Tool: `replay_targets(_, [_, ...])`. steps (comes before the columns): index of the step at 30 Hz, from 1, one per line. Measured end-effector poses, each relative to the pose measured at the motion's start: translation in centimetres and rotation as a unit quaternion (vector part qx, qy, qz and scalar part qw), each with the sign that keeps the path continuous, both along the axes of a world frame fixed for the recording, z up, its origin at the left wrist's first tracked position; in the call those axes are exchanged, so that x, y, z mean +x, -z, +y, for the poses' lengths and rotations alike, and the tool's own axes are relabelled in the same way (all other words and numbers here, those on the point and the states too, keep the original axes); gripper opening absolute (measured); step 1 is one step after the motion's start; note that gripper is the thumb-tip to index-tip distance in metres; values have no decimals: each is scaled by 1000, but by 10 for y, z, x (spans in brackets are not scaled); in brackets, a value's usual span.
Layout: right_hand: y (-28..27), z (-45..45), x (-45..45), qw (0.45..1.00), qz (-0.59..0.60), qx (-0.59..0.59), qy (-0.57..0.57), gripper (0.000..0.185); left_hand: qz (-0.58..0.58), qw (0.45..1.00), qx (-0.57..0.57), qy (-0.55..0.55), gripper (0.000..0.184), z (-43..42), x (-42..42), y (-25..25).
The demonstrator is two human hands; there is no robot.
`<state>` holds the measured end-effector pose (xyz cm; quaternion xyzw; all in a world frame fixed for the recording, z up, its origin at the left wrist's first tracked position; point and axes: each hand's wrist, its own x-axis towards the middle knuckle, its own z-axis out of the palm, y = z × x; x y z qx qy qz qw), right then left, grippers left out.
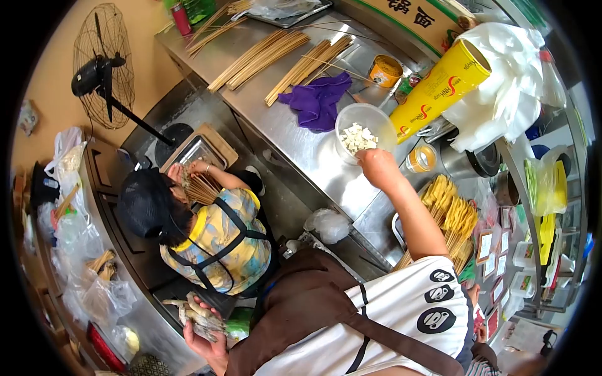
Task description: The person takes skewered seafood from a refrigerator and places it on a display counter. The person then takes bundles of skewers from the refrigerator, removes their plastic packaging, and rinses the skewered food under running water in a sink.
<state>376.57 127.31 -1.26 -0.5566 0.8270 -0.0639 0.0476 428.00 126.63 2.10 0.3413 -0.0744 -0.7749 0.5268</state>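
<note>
My right hand [376, 166] is closed at the near rim of a clear plastic tub [365, 133], which stands on the steel table [326, 169]. White cubes [358, 138] lie in the tub. Low at the left, my left hand [207, 338] is wrapped round several grey raw shrimp [199, 316]. A purple cloth [318, 100] is just beyond the tub, and a yellow cylinder [442, 88] leans at its right. An open jar [421, 158] stands near my right forearm.
A co-worker in a black cap [147, 200] sits at the left holding skewers, by a tray. Bundles of sticks [257, 59] lie on the table. Skewered yellow food [448, 210] is at the right. A fan [103, 75] stands at the upper left; a plastic bag [329, 225] is below the table edge.
</note>
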Motion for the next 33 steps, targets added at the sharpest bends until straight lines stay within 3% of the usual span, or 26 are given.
replay_targets(6, [-12,-10,-16,997,-35,52,-40,10,32,999,15,-31,58,11,3,7])
replay_targets(14, [4,-12,-3,994,72,-59,-61,8,87,995,4,-39,55,17,7,21])
replay_targets(16, [2,-15,-1,994,87,-29,-52,16,55,997,26,-49,58,17,5,22])
replay_targets(18, [-10,-19,14,991,94,-100,-6,31,53,995,26,-77,59,18,2,21])
replay_targets(20, [-22,-25,33,985,59,-156,-48,40,55,995,43,-77,58,20,-2,15])
replay_targets(24, [-34,-45,103,948,-227,-170,-147,34,30,992,51,-116,57,26,-3,21])
replay_targets(27, [-20,-54,162,907,-334,-73,-245,35,61,989,37,-129,59,42,0,20])
replay_targets(33, [24,-48,243,818,-397,87,-407,32,139,964,-37,-223,48,103,30,33])
